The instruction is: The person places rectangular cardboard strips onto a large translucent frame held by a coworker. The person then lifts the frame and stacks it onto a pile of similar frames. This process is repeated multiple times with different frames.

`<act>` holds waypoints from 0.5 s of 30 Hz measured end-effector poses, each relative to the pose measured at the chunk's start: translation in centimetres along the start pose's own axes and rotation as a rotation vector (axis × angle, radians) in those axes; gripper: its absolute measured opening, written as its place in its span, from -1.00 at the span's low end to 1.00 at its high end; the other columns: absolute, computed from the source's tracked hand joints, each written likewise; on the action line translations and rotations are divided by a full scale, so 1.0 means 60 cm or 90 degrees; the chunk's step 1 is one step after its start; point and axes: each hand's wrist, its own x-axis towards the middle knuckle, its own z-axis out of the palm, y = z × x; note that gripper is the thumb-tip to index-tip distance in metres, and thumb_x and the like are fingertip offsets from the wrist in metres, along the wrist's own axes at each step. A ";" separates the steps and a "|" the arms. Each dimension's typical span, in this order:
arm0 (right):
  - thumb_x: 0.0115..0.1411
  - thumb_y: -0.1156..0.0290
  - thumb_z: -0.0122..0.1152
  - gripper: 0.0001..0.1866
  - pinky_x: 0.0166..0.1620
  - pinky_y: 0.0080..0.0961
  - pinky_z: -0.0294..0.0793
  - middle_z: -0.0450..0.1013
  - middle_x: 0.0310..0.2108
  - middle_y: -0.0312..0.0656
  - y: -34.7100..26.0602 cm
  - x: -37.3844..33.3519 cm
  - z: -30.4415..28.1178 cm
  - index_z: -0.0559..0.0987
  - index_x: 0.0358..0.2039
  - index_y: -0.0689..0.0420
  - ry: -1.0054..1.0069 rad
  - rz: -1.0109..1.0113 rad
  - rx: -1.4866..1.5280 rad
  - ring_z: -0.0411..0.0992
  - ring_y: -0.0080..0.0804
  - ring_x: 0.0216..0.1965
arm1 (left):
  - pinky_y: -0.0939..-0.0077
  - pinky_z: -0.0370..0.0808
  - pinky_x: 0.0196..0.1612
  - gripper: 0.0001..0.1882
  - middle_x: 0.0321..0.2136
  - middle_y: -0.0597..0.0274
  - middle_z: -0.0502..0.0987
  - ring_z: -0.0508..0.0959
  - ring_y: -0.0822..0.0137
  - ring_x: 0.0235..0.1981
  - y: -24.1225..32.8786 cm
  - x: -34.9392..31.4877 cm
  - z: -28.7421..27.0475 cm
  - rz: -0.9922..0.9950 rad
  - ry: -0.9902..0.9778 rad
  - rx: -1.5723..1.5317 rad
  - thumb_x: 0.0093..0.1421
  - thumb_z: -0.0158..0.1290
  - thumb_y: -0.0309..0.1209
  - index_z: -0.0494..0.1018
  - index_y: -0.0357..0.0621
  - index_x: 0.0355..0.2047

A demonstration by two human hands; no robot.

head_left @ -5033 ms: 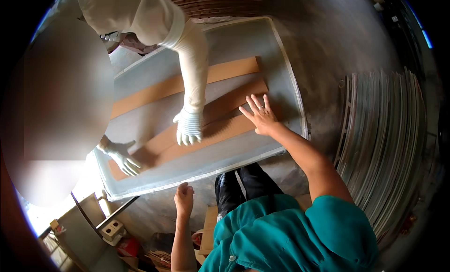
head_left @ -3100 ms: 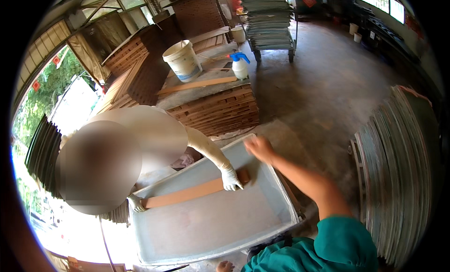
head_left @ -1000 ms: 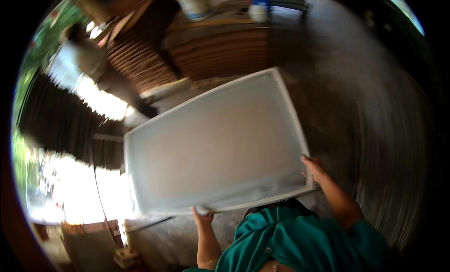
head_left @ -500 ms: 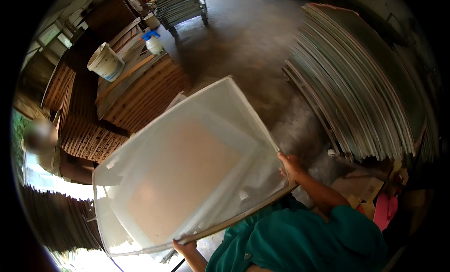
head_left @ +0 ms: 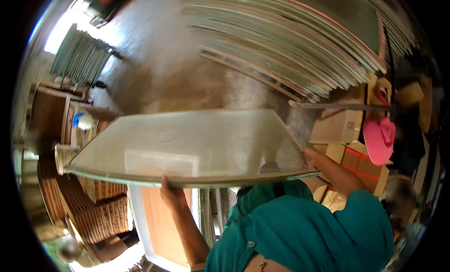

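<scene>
A large rectangular frame with pale translucent mesh (head_left: 220, 141) spans the middle of the view, its near edge running roughly level in front of my body. My left hand (head_left: 173, 194) grips that near edge a little left of the middle, the thumb showing on top. At the right corner, my right hand (head_left: 313, 158) is closed round the rim. Under the left part of the mesh frame stands a white-bordered screen with a peach-coloured panel (head_left: 159, 216), partly hidden by my left forearm.
Ahead to the right rises a big stack of mesh frames (head_left: 281, 42). Cardboard boxes (head_left: 340, 126) and a pink hat (head_left: 379, 141) lie at right. Wooden racks (head_left: 101, 220), a bucket (head_left: 62, 159) and a blue-topped sprayer (head_left: 83, 122) stand left. Another frame stack (head_left: 82, 59) is far left.
My view has turned right, toward the big stack and boxes. The mesh frame now lies flatter to my view, lifted off the peach panel, which shows below it. Both hands still hold its rim.
</scene>
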 end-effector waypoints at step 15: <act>0.15 0.41 -0.08 -0.73 -0.39 -0.13 0.51 0.42 -0.36 0.01 0.176 0.186 -0.104 0.39 -0.20 0.30 0.055 0.198 0.213 0.46 -0.14 -0.38 | 0.29 0.46 -0.43 -0.61 -0.34 0.17 0.46 0.46 0.23 -0.38 -0.238 0.403 0.059 -0.431 -0.093 0.198 0.19 -0.15 -0.06 0.35 -0.13 -0.22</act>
